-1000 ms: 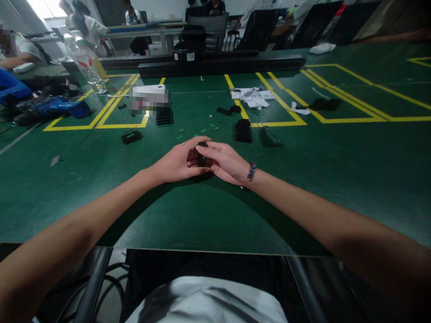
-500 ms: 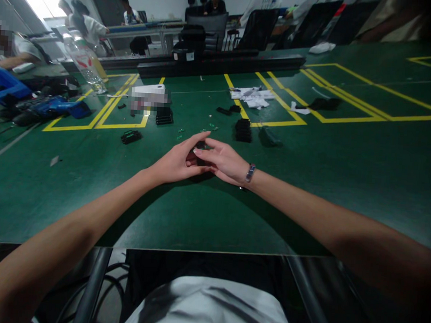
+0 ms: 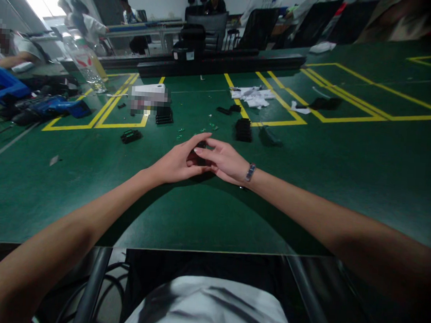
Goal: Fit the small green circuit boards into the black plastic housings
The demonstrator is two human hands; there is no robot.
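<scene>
My left hand (image 3: pixel 181 159) and my right hand (image 3: pixel 225 161) meet above the green table, fingertips touching. Between them they grip a small black part (image 3: pixel 200 150), mostly hidden by the fingers; its exact kind does not show. A watch or bracelet (image 3: pixel 250 172) is on my right wrist. Just beyond the fingertips lie several tiny green pieces (image 3: pixel 181 130). A stack of black parts (image 3: pixel 243 129) stands to the right, and another black stack (image 3: pixel 164 115) is farther left. A single black part with green inside (image 3: pixel 131 136) lies left of my hands.
Crumpled white paper (image 3: pixel 254 96) lies beyond the right stack. At the left are a plastic bottle (image 3: pixel 84 63), a blue tool (image 3: pixel 54 107) and a blue bin (image 3: pixel 1 85). A long black bar (image 3: pixel 221 64) crosses the back of the table (image 3: pixel 212 220). People sit farther off.
Both hands stay almost in place around the small black part, with only slight finger movement. Objects on the table have not moved.
</scene>
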